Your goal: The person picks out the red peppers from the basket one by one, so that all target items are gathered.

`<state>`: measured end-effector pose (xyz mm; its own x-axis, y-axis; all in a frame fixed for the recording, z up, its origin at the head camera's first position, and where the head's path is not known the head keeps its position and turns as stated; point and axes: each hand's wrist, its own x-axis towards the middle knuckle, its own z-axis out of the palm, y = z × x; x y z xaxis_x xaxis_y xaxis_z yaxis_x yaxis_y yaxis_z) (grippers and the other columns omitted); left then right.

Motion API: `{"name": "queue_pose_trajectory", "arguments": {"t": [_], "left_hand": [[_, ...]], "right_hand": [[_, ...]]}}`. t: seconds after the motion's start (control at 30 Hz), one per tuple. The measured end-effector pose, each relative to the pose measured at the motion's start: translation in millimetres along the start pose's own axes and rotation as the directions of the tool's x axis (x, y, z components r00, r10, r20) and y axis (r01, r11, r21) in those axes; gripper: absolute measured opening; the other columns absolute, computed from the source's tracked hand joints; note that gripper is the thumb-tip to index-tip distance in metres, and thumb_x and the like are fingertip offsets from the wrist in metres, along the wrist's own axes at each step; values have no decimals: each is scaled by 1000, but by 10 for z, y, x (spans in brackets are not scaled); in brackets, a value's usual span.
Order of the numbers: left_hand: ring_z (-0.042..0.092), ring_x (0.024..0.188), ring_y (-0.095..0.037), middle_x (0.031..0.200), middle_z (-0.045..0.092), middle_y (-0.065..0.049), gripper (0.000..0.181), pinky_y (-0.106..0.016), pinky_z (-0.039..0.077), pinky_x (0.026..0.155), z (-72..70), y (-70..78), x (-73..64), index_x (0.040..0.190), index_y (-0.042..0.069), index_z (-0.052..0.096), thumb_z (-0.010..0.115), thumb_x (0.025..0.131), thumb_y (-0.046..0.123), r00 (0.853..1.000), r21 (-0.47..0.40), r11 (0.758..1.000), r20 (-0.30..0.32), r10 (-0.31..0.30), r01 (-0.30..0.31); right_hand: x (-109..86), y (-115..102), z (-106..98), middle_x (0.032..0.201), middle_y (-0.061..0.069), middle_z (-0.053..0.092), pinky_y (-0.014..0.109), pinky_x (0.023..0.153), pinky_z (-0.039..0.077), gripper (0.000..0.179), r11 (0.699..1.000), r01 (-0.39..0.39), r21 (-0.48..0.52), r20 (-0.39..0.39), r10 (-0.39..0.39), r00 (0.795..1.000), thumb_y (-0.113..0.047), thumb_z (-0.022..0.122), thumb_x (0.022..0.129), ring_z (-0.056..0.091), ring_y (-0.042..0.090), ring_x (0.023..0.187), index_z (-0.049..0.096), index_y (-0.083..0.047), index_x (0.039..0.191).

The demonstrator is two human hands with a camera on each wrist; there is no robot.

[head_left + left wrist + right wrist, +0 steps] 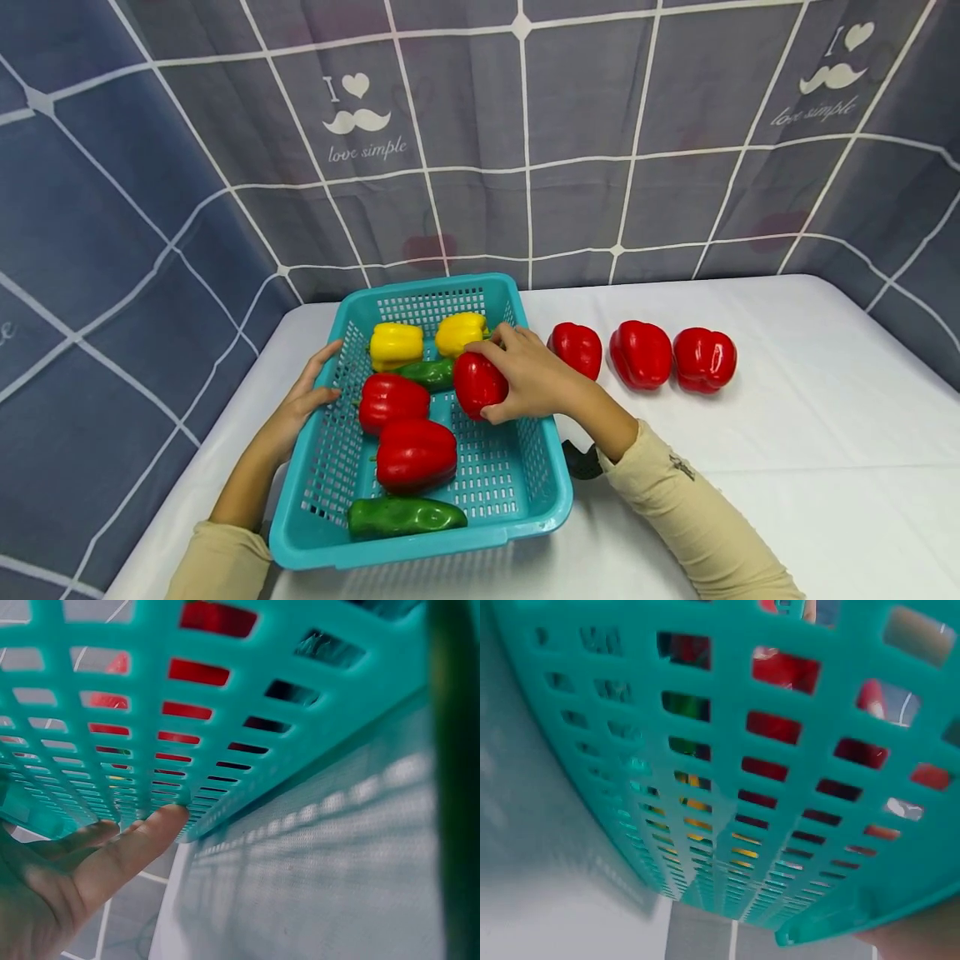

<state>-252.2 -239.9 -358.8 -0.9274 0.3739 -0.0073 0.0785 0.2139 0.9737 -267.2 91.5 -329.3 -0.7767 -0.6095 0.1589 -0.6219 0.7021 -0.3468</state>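
Head view shows your right hand (528, 377) with its grip curled round a red pepper (477, 385) within the right side of the basket (420, 547), while your left hand (298, 408) touches the opposite side, straight-fingered.

I see a grey checked curtain (577, 100) across the top, moustache print (357, 122) upper left, white tabletop (825, 450) lower right

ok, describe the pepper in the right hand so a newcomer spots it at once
Find the turquoise basket on the white table. Inside it, near the right side, the person's right hand grips a red bell pepper. Unlike the two other red peppers in the basket, this one is held.
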Motion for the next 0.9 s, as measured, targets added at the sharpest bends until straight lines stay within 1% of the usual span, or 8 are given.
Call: {"name": "queue_pose_trajectory", "arguments": {"t": [0.07, 0.17, 0.27, 0.33, 0.37, 0.6, 0.7, 0.9], "left_hand": [[27, 120, -47, 148, -1, -22, 64, -49, 48, 81, -2, -4, -8, 147, 21, 2, 29, 91, 6, 1000, 0, 1000, 2, 1, -1], [28, 119, -46, 148, 0, -22, 64, -46, 48, 80, -10, -9, -16, 147, 22, 3, 29, 91, 6, 1000, -4, 1000, 3, 5, -5], [29, 119, -44, 148, 1, -22, 63, -45, 49, 80, -22, -11, -22, 147, 23, 3, 30, 92, 7, 1000, -4, 1000, 3, 9, -9], [33, 118, -39, 148, 1, -22, 63, -43, 49, 80, -28, -14, -28, 147, 23, 3, 30, 92, 7, 1000, -3, 1000, 4, 8, -8], [33, 118, -38, 148, 0, -22, 63, -43, 49, 80, -28, -15, -30, 147, 23, 3, 30, 92, 7, 1000, -2, 1000, 4, 8, -8], [28, 119, -43, 148, -1, -22, 64, -42, 49, 80, -11, -30, -32, 147, 22, 2, 30, 92, 6, 1000, -6, 1000, 2, 10, -10], [27, 119, -43, 148, -1, -22, 64, -40, 48, 80, -2, -32, -22, 147, 22, 2, 30, 91, 6, 1000, -8, 1000, 5, 10, -10], [24, 121, -48, 149, -3, -22, 65, -47, 46, 80, -1, -12, -7, 147, 21, 2, 30, 91, 5, 1000, -7, 1000, 8, 14, -14]], "right_hand": [[-26, -1, -21, 119, 5, 45, 32, 76, 52, 83, 999, 29, 43, -20, -28, 999, -31, 82, 57, 44, 21, 109, 45, -20, 131], [-76, -21, -100, 121, 6, 44, 31, 74, 53, 84, 992, 79, 100, -53, -74, 996, -29, 82, 57, 46, 21, 108, 45, -17, 132], [-141, -43, -218, 121, 7, 44, 31, 75, 53, 85, 986, 103, 133, -87, -92, 992, -27, 81, 57, 47, 22, 108, 44, -16, 133], [-190, -44, -298, 121, 7, 44, 32, 75, 53, 85, 986, 97, 139, -107, -82, 991, -27, 81, 57, 47, 22, 109, 44, -16, 133], [-217, -41, -335, 121, 7, 44, 33, 75, 53, 86, 986, 89, 141, -113, -73, 991, -26, 81, 57, 47, 22, 109, 44, -16, 133], [-376, 15, -499, 119, 7, 44, 34, 74, 54, 84, 984, 72, 165, -160, -45, 986, -25, 80, 59, 47, 23, 107, 44, -15, 134], [-425, 39, -529, 118, 6, 43, 34, 74, 54, 83, 983, 58, 176, -160, -29, 987, -25, 80, 59, 48, 23, 107, 44, -15, 134], [-536, 96, -591, 118, 5, 43, 36, 74, 54, 85, 983, -8, 184, -137, 34, 990, -27, 80, 60, 48, 23, 107, 42, -16, 135]]}}
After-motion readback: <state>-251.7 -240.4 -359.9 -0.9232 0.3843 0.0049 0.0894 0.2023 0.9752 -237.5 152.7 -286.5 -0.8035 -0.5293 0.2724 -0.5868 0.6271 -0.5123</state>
